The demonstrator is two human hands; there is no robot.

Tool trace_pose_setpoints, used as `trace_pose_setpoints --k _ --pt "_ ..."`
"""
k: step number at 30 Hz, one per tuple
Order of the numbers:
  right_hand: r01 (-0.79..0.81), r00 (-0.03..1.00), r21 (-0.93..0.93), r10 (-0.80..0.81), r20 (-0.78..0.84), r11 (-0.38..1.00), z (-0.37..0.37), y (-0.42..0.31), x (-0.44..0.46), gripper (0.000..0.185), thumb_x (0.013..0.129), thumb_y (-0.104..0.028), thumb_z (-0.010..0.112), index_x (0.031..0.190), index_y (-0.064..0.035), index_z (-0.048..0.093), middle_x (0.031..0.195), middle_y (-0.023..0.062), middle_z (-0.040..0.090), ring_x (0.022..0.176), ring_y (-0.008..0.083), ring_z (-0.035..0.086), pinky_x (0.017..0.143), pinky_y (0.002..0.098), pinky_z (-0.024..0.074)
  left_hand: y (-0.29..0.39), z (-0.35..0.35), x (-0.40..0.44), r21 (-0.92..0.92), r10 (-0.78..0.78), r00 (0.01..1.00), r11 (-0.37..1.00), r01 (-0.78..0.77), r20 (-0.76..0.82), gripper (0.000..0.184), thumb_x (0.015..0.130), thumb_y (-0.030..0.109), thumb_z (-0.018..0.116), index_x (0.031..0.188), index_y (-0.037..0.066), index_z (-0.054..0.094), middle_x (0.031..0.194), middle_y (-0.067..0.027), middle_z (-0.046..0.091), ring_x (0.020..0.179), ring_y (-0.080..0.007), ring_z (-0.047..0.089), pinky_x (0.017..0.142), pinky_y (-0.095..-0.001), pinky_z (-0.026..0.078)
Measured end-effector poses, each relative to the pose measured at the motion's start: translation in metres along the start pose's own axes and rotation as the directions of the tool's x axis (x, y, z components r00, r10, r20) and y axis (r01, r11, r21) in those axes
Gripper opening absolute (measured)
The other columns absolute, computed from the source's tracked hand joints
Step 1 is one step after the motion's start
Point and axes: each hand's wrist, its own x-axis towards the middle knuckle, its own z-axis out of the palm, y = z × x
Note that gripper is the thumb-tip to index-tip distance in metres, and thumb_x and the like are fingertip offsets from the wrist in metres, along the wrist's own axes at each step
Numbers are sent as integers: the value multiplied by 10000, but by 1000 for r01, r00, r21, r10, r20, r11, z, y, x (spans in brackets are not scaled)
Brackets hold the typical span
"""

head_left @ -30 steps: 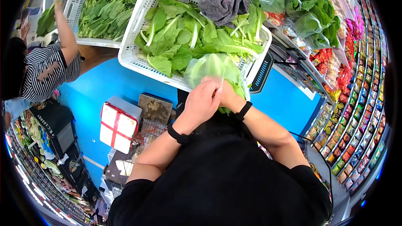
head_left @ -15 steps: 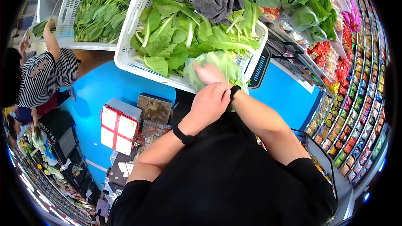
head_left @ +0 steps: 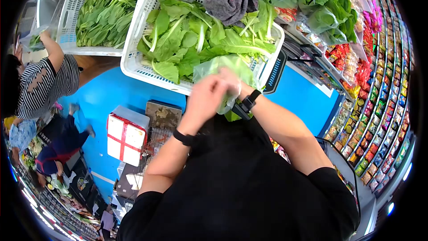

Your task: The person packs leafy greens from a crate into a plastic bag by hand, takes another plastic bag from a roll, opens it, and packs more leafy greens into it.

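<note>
Head view: looks down on a person in a black shirt (head_left: pixel 243 183), at the near edge of a white crate (head_left: pixel 154 79).
Left hand (head_left: pixel 205 98): fingers bent, drawn close together; motion blur, so whether they pinch any film cannot be told.
Right hand (head_left: pixel 231 81): just beside the left fingers, at the bag; finger spread and hold lost to blur.
Clear bag (head_left: pixel 236 66): right at the fingers, its film showing beyond them; pale green leaves (head_left: pixel 249 76) inside.
Loose greens (head_left: pixel 185 40): in the crate, beyond the fingers.
Grey cloth (head_left: pixel 231 1): farther beyond the fingers, lying on the greens.
Second crate (head_left: pixel 99 51): well apart, to the left of the fingers, with more greens.
Step in hand: judged as two-handed handling of the bag's film, leaves already inside.
Next move: would call for a sure hold on slippery film, leaves uncrushed.
</note>
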Motion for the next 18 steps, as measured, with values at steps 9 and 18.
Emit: trace_pose_setpoints --k 9,18 --pt "-173 984 -252 159 -76 952 -7 1 -27 471 943 -262 662 1342 -11 677 1163 257 760 1033 426 741 909 490 596 -108 0 61 295 -141 986 949 110 85 538 1036 303 619 1475 -7 606 1372 -303 687 1307 -472 638 1131 -508 506" --pt "-222 966 -425 137 -220 877 -10 -63 -64 617 1005 -307 687 1513 15 550 1305 348 679 1188 502 673 1031 516 551 -113 21 73 241 -326 921 931 273 214 629 1035 365 614 1551 14 539 1500 -310 605 1407 -463 567 1189 -502 452"
